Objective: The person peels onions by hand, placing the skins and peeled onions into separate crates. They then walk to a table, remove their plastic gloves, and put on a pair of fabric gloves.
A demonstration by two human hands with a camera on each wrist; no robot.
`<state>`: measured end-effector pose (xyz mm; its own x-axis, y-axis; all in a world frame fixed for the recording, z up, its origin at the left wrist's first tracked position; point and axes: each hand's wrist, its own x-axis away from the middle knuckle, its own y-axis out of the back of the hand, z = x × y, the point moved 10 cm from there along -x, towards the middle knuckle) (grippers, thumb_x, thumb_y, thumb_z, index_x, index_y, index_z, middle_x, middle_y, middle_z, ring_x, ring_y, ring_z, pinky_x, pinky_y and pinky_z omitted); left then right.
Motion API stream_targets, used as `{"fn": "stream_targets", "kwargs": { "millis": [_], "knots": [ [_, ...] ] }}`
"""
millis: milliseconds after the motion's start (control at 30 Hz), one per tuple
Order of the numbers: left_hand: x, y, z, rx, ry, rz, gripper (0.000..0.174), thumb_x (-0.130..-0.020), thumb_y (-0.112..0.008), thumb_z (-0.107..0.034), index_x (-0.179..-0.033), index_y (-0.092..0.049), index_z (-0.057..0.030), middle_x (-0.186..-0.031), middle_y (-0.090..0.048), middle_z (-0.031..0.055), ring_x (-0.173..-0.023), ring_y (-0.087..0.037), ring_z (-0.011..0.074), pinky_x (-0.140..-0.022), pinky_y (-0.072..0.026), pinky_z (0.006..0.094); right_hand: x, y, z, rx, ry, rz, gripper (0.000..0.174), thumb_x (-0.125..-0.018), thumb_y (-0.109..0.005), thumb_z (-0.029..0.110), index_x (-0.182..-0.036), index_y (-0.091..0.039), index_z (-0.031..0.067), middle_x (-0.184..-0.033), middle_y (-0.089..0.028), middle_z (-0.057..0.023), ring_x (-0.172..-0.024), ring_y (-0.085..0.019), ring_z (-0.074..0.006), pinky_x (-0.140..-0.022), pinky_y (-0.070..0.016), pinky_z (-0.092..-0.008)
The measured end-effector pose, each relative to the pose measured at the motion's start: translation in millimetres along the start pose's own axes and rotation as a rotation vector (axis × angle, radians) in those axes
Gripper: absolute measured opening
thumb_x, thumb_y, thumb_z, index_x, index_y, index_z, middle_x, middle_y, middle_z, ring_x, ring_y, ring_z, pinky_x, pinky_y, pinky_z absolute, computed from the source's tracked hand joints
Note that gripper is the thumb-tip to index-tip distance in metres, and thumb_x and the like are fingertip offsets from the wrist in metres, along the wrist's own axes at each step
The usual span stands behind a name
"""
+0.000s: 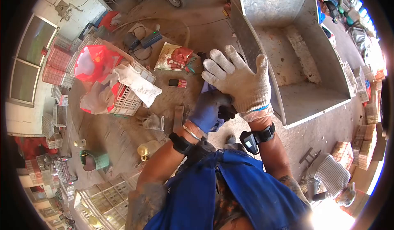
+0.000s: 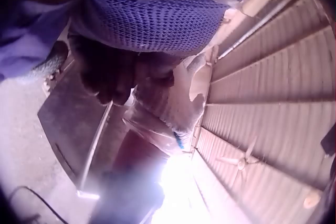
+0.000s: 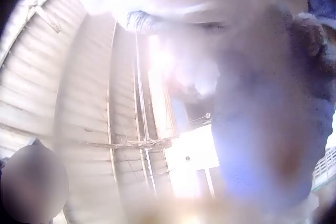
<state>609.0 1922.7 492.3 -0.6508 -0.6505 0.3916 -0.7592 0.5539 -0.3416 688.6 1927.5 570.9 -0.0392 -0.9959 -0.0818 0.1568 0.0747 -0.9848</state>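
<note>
My right hand (image 1: 242, 76) is raised in front of me in a white knit work glove with a blue band at its cuff. Its fingers are straight and spread. Clear plastic shows below that cuff. My left hand (image 1: 207, 109), in a purple glove with dark fingers, grips the side of the white glove near the heel of the right hand. From the left wrist, the purple knit (image 2: 157, 22) and curled dark fingers (image 2: 107, 85) overlap the white glove (image 2: 168, 108). The right wrist view is badly blurred.
A large metal bin (image 1: 283, 66) stands right of my hands. At left, a plastic crate (image 1: 129, 101) carries red and white bags. On the floor lie a printed sack (image 1: 172, 57), a phone (image 1: 175, 83) and another glove (image 1: 154, 122). A person (image 1: 328, 174) bends at lower right.
</note>
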Motion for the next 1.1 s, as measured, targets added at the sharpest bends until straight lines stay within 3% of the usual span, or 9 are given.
{"fn": "stream_targets", "kwargs": {
  "millis": [233,300,367,433,467,633,733,800,1100],
  "knots": [
    [13,-30,-19,-0.998,-0.318,0.139,0.012,-0.083,-0.070,-0.010,-0.072,-0.069,-0.0040,-0.072,-0.071,0.0037,-0.062,-0.067,0.0122,-0.058,-0.0518,0.0282,-2,11,-2,-0.068,0.008,-0.009,0.091,-0.094,-0.048,0.075,-0.155,-0.035,0.0084,-0.158,-0.041,-0.0224,-0.140,-0.042,-0.0468,-0.121,-0.0262,-0.0623],
    [13,-5,8,-0.158,0.016,-0.014,0.013,-0.086,-0.070,-0.012,-0.074,-0.070,-0.0052,-0.074,-0.072,0.0053,-0.065,-0.066,0.0103,-0.059,-0.0508,0.0279,-4,12,-8,0.060,-0.048,0.066,0.089,-0.095,-0.048,0.074,-0.154,-0.036,0.0088,-0.157,-0.043,-0.0221,-0.136,-0.046,-0.0468,-0.117,-0.0333,-0.0619],
    [11,13,8,-0.370,0.074,-0.116,0.015,-0.089,-0.072,-0.016,-0.078,-0.071,-0.0054,-0.076,-0.072,0.0048,-0.067,-0.066,0.0089,-0.059,-0.0499,0.0265,0,17,-8,0.080,-0.056,0.038,0.092,-0.096,-0.046,0.075,-0.157,-0.033,0.0076,-0.148,-0.051,-0.0252,-0.124,-0.058,-0.0441,-0.108,-0.0450,-0.0559],
    [13,8,-36,-0.716,-0.485,0.098,0.010,-0.088,-0.073,-0.017,-0.087,-0.076,-0.0070,-0.075,-0.071,0.0017,-0.069,-0.066,0.0099,-0.062,-0.0512,0.0269,6,20,-7,0.329,-0.139,0.056,0.088,-0.101,-0.036,0.072,-0.161,-0.027,0.0083,-0.136,-0.061,-0.0277,-0.107,-0.068,-0.0366,-0.101,-0.0516,-0.0465],
    [8,55,-11,-0.538,0.073,-0.115,0.021,-0.086,-0.078,-0.014,-0.106,-0.076,-0.0076,-0.086,-0.073,0.0011,-0.079,-0.068,0.0113,-0.071,-0.0560,0.0281,11,25,-3,0.385,-0.148,-0.025,0.090,-0.101,-0.034,0.073,-0.163,-0.023,0.0094,-0.124,-0.067,-0.0276,-0.093,-0.072,-0.0335,-0.091,-0.0568,-0.0426],
    [34,57,-111,-0.867,-0.845,-0.216,0.072,-0.084,-0.086,-0.027,-0.143,-0.055,0.0011,-0.109,-0.075,0.0147,-0.096,-0.073,0.0220,-0.086,-0.0590,0.0381,32,43,-20,0.531,-0.353,-0.012,0.090,-0.101,-0.029,0.075,-0.161,-0.031,0.0084,-0.119,-0.070,-0.0267,-0.087,-0.073,-0.0317,-0.082,-0.0597,-0.0420],
    [10,33,-92,-1.172,-0.331,0.022,0.053,-0.098,-0.069,-0.034,-0.142,-0.058,-0.0059,-0.123,-0.071,0.0177,-0.106,-0.072,0.0243,-0.088,-0.0567,0.0352,41,55,-33,0.776,-0.399,0.030,0.077,-0.105,-0.036,0.065,-0.153,-0.043,0.0044,-0.116,-0.072,-0.0268,-0.090,-0.074,-0.0324,-0.085,-0.0596,-0.0419],
    [17,19,-86,-1.060,-0.602,0.165,0.041,-0.098,-0.067,-0.035,-0.126,-0.070,-0.0051,-0.106,-0.075,0.0171,-0.091,-0.073,0.0241,-0.080,-0.0559,0.0346,51,37,-27,1.094,-0.378,0.037,0.072,-0.107,-0.041,0.057,-0.147,-0.046,-0.0023,-0.113,-0.073,-0.0269,-0.092,-0.075,-0.0330,-0.086,-0.0597,-0.0411],
    [20,34,-39,-0.858,-0.162,0.202,0.021,-0.086,-0.067,-0.011,-0.102,-0.077,-0.0035,-0.084,-0.074,0.0086,-0.073,-0.067,0.0130,-0.069,-0.0548,0.0306,67,37,-37,1.160,-0.477,-0.008,0.069,-0.109,-0.047,0.047,-0.142,-0.049,-0.0126,-0.107,-0.074,-0.0263,-0.098,-0.074,-0.0309,-0.092,-0.0572,-0.0368]
  ]
}}
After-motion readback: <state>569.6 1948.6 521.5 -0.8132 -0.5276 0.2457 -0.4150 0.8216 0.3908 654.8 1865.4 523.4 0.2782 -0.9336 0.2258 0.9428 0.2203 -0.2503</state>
